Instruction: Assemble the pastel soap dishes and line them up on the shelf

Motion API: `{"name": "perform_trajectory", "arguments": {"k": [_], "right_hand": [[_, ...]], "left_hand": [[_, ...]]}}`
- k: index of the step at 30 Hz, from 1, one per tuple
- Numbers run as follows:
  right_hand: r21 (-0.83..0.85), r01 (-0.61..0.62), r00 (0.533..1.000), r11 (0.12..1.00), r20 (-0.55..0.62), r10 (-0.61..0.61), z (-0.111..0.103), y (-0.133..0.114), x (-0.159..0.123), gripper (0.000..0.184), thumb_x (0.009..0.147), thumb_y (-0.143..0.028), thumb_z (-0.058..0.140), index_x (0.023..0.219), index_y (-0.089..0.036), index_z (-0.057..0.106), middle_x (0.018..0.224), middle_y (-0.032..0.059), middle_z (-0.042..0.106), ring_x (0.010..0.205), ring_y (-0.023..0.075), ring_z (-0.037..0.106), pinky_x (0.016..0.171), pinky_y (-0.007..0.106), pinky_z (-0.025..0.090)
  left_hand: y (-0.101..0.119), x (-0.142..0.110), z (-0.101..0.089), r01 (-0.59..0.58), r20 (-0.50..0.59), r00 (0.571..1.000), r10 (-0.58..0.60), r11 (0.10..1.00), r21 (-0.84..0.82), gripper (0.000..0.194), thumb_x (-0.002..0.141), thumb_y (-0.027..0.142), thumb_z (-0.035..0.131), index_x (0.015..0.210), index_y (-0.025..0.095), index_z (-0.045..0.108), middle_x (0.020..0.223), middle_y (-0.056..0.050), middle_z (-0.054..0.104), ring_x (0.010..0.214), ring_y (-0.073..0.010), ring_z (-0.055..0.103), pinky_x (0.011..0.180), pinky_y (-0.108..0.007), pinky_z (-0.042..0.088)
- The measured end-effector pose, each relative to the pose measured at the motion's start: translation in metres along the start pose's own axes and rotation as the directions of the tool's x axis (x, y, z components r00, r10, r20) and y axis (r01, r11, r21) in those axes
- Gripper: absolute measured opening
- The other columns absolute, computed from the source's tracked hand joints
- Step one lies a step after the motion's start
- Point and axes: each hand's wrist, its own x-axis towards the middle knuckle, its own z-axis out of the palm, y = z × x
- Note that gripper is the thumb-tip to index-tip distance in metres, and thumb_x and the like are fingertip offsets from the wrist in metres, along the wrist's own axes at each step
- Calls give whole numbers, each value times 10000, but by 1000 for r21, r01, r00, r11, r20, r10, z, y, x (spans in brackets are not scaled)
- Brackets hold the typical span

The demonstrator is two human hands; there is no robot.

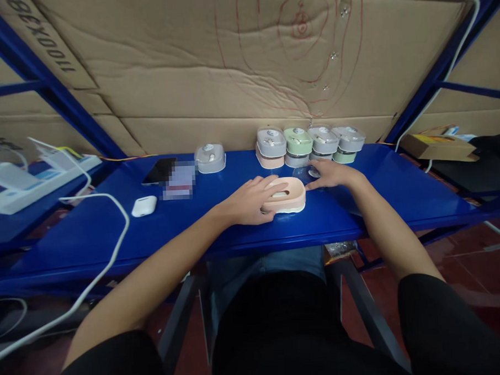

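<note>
A pale pink tissue-box-like plastic container (pixel 297 200) with an oval slot in its top sits near the table's front edge. My left hand (pixel 253 201) is closed round its left side, with fingers over the top and the thumb at the front. Just behind the container is a clear plastic lid (pixel 301 175) with a round label. My right hand (pixel 330 174) has the lid between its thumb and fingers, and the thumb comes close to the container's right end. The palm hides part of the lid.
Stacked lidded containers in grey (pixel 272 142), green (pixel 298 140) and pink stand along the back. A single grey container (pixel 210 158) is further left. A black phone (pixel 160 171), white earbud case (pixel 144 206) and white cable (pixel 122 237) lie left; an open carton (pixel 441 147) is right.
</note>
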Motion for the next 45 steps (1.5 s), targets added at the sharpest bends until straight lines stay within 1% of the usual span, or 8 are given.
{"name": "perform_trajectory", "arguments": {"k": [8,15,23,27,30,34,38,45], "right_hand": [[0,17,1000,1000,-2,-17,1,3,2,1051,822,-717,971,1685,-191,684,1617,224,755,1480,514,719,1278,656,590],[-1,38,999,999,-4,-38,1,2,0,1016,846,-685,958,1677,-171,679,1612,236,761,1482,521,720,1270,659,591],[-12,20,1000,1000,8,-20,-1,0,0,994,845,-678,962,1674,-205,687,1559,207,791,1418,507,752,1229,650,618],[3,10,1000,1000,-13,-10,-5,-7,-5,958,851,-661,959,1644,-184,713,1512,219,813,1369,501,769,1194,641,623],[59,48,990,997,-136,-39,-10,-15,-12,942,859,-701,938,1613,-173,741,1441,209,839,1278,471,793,1134,598,634],[156,262,928,952,-312,-205,-11,-35,-21,928,903,-747,876,1646,-211,733,1432,164,835,1246,417,775,1122,562,614],[170,457,870,873,-291,-398,6,-61,-20,931,903,-766,883,1672,-265,727,1467,158,787,1314,420,741,1183,599,578],[148,499,853,854,-254,-455,37,-74,-6,993,900,-777,903,1735,-292,672,1421,164,735,1369,447,692,1236,656,561]], "left_hand": [[-5,3,2,41,0,999,-42,986,-164,1031,916,550,789,1840,235,459,1891,-178,499,1735,-477,463,1458,-656,319],[-6,4,1,110,-58,990,-132,951,-289,1155,842,559,881,1856,244,426,1879,-165,516,1706,-473,498,1441,-633,377],[-5,4,9,29,-70,997,-36,995,-101,755,862,418,843,1603,303,756,1804,-127,609,1644,-479,547,1419,-684,356],[-11,4,10,50,-33,998,-58,977,-205,959,895,509,847,1778,259,571,1859,-163,547,1719,-466,496,1451,-655,346],[-21,5,13,103,-51,990,-129,930,-353,1229,827,622,953,1863,245,408,1896,-197,488,1758,-473,461,1450,-636,374],[-31,8,23,159,-106,966,-237,861,-482,1442,700,649,1069,1872,238,336,1796,-252,589,1662,-501,587,1362,-643,500],[-32,11,31,146,-147,951,-271,816,-559,1513,662,609,1103,1870,212,284,1777,-283,595,1653,-512,595,1353,-672,506],[-29,13,27,233,-86,937,-339,789,-568,1540,655,631,1105,1872,208,261,1788,-295,579,1663,-548,572,1348,-714,497]]}}
